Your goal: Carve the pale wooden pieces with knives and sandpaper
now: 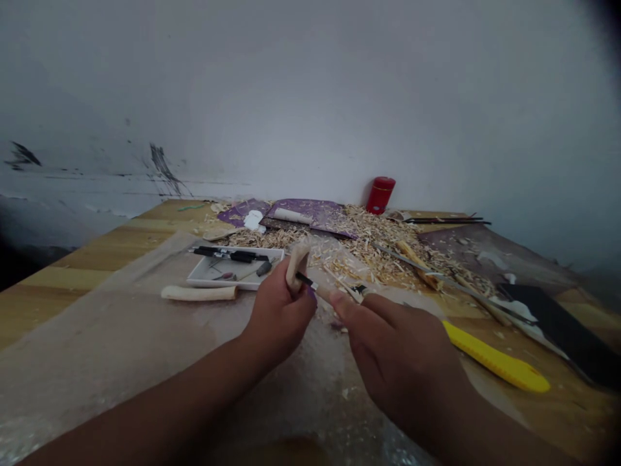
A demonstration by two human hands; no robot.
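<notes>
My left hand [280, 310] is closed around a pale carved piece of wood [297, 260], whose curved top stands out above the fist. In my right hand [398, 333] is a carving knife with a light wooden handle [324, 292] and a short dark blade [305, 280]. The blade's tip meets the wood just above my left thumb, and my right index finger lies along the handle. What of the wood sits inside my left fist is hidden. To the left, a smooth pale wooden stick [198, 294] lies on the plastic sheet.
A white tray [201, 275] holds dark pens and small tools. Wood shavings [378, 243] are heaped behind my hands, near a red canister [381, 195] by the wall. A yellow handle [499, 359] lies at right, beside a long metal strip [466, 291] and a black slab [563, 330].
</notes>
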